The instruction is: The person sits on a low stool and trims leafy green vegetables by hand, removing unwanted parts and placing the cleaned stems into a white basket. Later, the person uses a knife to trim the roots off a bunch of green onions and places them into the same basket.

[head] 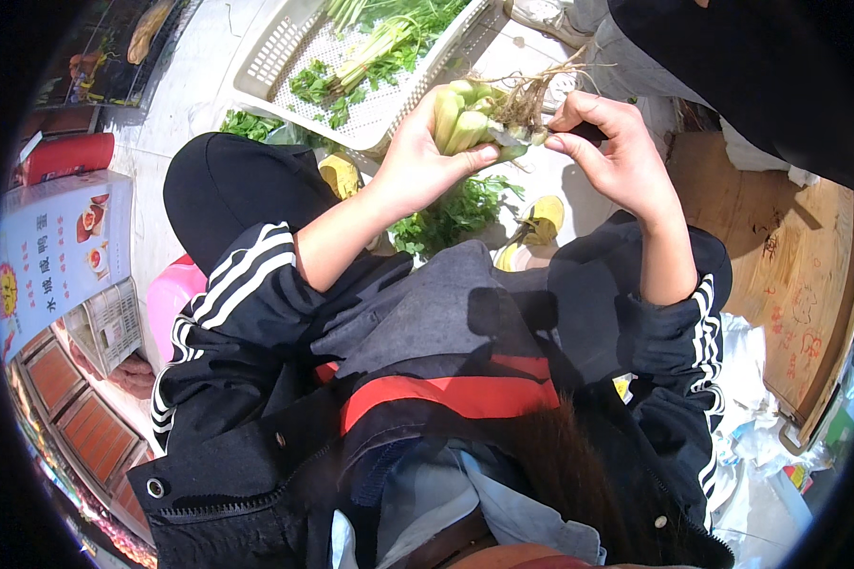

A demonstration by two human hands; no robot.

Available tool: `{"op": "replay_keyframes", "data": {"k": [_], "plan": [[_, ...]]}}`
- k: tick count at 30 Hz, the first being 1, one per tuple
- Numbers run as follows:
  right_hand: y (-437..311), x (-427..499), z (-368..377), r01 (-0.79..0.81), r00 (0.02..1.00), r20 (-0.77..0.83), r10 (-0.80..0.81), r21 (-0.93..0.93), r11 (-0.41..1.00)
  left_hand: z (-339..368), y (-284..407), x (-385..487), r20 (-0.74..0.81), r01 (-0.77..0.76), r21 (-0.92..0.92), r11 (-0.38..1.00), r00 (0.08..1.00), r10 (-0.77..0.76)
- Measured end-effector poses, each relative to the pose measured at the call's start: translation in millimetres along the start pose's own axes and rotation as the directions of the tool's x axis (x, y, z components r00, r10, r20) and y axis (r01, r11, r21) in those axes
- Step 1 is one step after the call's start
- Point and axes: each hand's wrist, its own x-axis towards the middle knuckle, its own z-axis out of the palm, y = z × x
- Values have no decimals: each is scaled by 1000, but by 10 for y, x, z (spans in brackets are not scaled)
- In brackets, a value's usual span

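Observation:
Up in front of me, my left hand (434, 146) is wrapped around a bunch of pale green celery stalks (462, 124). Brown, stringy roots (526, 96) hang at the bunch's right end. My right hand (608, 146) has its thumb and forefinger closed at the root end. Something dark shows inside its curled fingers, but I cannot tell what it is. Below the bunch, leafy celery greens (455, 213) show on the ground between my yellow shoes (541, 220).
A white perforated plastic basket (388, 135) holds more leafy celery (377, 53) beyond my left hand. At right stands a wooden board (761, 277) with red marks, near plastic bags (744, 363). Another person's trouser leg (633, 60) is close by. A pink plastic object (174, 302) sits left.

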Motion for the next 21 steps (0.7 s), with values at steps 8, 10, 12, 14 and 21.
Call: {"op": "replay_keyframes", "data": {"k": [8,10,12,14,21], "plan": [[96,6,105,-13,997,-72,12,-17,1000,-38,-27,28,28,36,-28,999,999,-35],[127,42,73,-32,996,-81,30,-29,999,-47,-23,35,13,30,7,1000,999,-30],[148,52,77,14,995,-93,-19,-52,999,-43,-25,38,-2,55,-6,998,998,-55],[171,49,101,6,995,-101,-12,-57,998,-39,-31,43,-7,66,-16,998,998,-66],[380,75,37,-197,968,-177,180,-84,977,-94,-51,29,-50,150,-54,987,987,-153]]}}
